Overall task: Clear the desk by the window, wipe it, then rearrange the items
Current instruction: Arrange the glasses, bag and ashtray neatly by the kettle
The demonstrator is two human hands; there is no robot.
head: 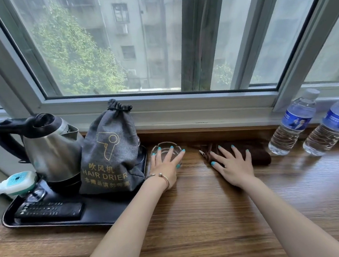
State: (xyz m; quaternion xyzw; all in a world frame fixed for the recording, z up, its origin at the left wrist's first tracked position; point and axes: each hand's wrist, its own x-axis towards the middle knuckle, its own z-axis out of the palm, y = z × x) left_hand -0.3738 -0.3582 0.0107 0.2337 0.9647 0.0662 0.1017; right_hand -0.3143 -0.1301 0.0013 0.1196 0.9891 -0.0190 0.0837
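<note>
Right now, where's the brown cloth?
The brown cloth lies at the desk's back edge under the right hand, between the glass ashtray and two water bottles.

You can read gold print on the grey drawstring bag (110, 153) standing in the tray: a hair-dryer pictogram, "吹风机", then "HAIR DRIER", with a further line of Chinese characters underneath. The blue labels on your two water bottles (294, 125) are too blurred to read.
</note>
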